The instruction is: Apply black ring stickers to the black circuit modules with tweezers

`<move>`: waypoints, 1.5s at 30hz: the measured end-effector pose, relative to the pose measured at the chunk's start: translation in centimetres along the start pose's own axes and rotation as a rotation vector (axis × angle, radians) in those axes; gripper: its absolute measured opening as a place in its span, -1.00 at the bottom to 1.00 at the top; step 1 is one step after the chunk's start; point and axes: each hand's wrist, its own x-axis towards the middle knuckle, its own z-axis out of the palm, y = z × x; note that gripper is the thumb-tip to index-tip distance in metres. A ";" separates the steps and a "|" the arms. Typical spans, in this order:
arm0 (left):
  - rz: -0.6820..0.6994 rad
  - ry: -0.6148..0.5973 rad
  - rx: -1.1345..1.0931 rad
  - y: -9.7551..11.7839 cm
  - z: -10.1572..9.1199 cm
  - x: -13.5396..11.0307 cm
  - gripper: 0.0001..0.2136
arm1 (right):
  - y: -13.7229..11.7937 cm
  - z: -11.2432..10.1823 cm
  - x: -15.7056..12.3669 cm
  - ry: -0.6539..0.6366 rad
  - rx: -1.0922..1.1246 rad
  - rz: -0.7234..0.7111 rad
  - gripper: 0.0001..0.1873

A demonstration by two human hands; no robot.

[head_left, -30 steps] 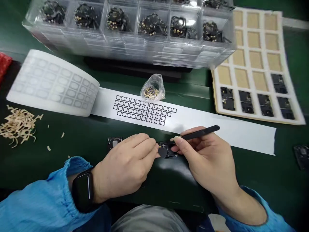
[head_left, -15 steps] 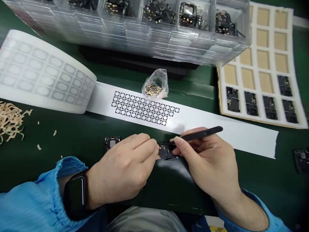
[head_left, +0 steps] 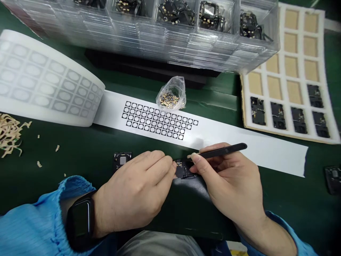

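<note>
My left hand [head_left: 135, 193] is closed, its fingertips pinching the left side of a small black component [head_left: 183, 171] on the green mat. My right hand [head_left: 229, 185] grips black tweezers [head_left: 222, 151] whose tips reach down onto that component. A white liner strip [head_left: 213, 137] with a block of small black ring stickers [head_left: 157, 123] lies just behind the hands. A second black component [head_left: 122, 160] rests on the mat left of my left hand.
A clear bag of small gold parts [head_left: 171, 95] sits on the strip. Stacked clear trays with black parts [head_left: 170, 32] stand at the back. A foam tray [head_left: 290, 74] holds several black parts at right. A sticker roll [head_left: 45, 80], tan scraps [head_left: 9, 133] and another component [head_left: 333, 179] lie around.
The view shifted slightly; both hands stay on the small component, with the tweezers sitting a little lower on it.
</note>
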 end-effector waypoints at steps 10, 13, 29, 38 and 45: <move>0.024 -0.050 0.068 0.2 -0.2 -0.2 -0.66 | 0.4 0.1 -0.2 0.000 -0.022 -0.036 -0.81; 0.007 -0.077 0.051 0.1 -0.2 -0.2 -0.67 | 0.6 0.2 -0.3 0.010 -0.035 -0.054 -0.82; 0.008 -0.133 -0.014 -0.7 -0.8 0.1 -0.67 | 0.9 0.0 -0.8 0.050 -0.078 -0.199 -0.88; 0.056 -0.155 -0.042 -1.4 -0.8 0.4 -0.65 | 0.9 -0.2 -0.4 0.036 -0.037 -0.280 -0.92; 0.015 -0.119 -0.090 -1.6 -0.5 0.1 -0.74 | 0.8 -0.2 -0.3 -0.008 -0.118 -0.390 -0.93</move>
